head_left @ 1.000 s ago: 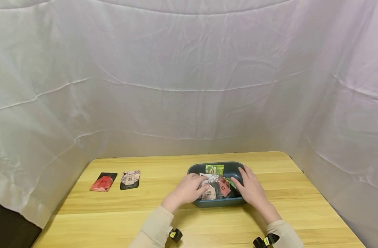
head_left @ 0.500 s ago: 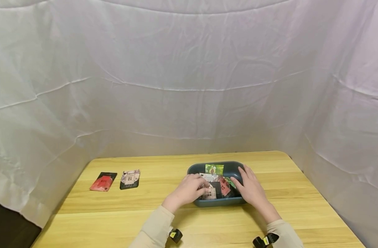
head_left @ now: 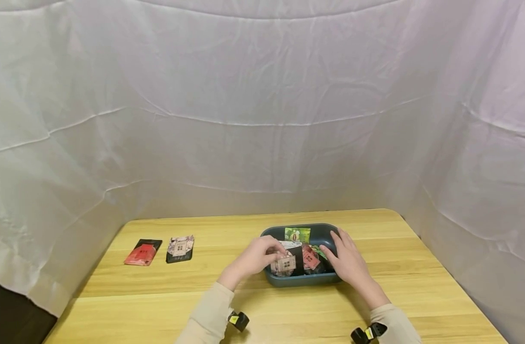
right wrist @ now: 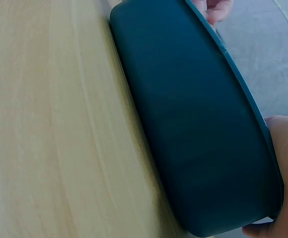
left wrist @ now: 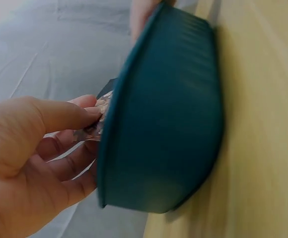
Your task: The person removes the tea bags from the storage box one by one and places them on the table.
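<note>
My left hand (head_left: 256, 255) pinches a pink-and-black tea sachet (head_left: 285, 263) between thumb and fingers at the left end of a dark teal plastic bin (head_left: 305, 281). In the left wrist view, the thumb presses on the patterned sachet (left wrist: 103, 106), partly hidden behind the bin wall (left wrist: 159, 114). My right hand (head_left: 350, 260) holds the bin's right end, its thumb reaching inside over the rim. Inside the bin lie a red-and-black sachet (head_left: 311, 258), a green sachet (head_left: 298, 234) at the back and a whitish one (head_left: 290, 244), partly covered.
To the left on the wooden table (head_left: 159, 296) lie a red-and-black sachet (head_left: 144, 252) and a pink-and-black sachet (head_left: 180, 249), side by side. Grey-white cloth (head_left: 262, 105) hangs behind the table and along its sides.
My left hand has pinched the pink-and-black sachet and drawn it slightly up and left, tilting it. The right hand stays on the bin.
</note>
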`<state>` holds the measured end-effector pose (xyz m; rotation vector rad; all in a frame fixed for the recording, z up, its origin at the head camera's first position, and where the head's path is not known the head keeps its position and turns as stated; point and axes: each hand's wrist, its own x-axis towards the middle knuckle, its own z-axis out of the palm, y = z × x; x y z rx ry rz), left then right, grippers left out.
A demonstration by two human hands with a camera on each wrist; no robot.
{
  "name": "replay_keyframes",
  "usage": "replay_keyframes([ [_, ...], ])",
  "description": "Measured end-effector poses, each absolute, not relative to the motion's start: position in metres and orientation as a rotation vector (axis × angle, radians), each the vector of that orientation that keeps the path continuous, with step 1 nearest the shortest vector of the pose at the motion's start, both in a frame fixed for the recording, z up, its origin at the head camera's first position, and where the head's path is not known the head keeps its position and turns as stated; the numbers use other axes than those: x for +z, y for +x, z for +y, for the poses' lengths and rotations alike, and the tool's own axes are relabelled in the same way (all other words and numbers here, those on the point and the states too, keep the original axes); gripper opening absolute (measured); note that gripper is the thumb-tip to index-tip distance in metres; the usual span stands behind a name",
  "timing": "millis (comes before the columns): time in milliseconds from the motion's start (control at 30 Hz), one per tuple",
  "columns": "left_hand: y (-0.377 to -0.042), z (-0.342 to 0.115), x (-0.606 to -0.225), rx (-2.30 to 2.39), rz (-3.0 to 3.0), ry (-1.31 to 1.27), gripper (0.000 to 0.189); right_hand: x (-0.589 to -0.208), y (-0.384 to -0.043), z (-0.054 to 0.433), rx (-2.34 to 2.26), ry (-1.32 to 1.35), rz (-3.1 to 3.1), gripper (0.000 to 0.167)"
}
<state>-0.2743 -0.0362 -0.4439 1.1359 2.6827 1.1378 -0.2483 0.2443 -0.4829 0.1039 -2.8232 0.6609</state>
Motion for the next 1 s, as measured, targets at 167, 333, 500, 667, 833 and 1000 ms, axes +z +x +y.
replay_keyframes([
  [167, -0.279, -0.052, -0.436, 1.315, 2.623, 1.049, 0.011, -0.482, -0.248, 0.244, 0.657, 0.098, -2.823, 0.070],
  [333, -0.286, -0.071, -0.428, 1.436, 2.662, 0.910, 0.014, -0.481, -0.247, 0.244, 0.655, 0.095, -2.833, 0.070],
  [500, -0.291, -0.093, -0.419, 1.584, 2.700, 0.795, 0.014, -0.480, -0.246, 0.244, 0.655, 0.096, -2.832, 0.069],
  [667, -0.295, -0.119, -0.410, 1.753, 2.677, 0.673, 0.017, -0.480, -0.245, 0.244, 0.655, 0.097, -2.829, 0.069],
  [833, -0.304, -0.143, -0.412, 1.971, 2.595, 0.306, 0.021, -0.479, -0.245, 0.244, 0.649, 0.095, -2.827, 0.069],
  [1000, -0.314, -0.165, -0.423, 2.096, 2.491, -0.040, 0.024, -0.479, -0.245, 0.243, 0.654, 0.100, -2.823, 0.069],
])
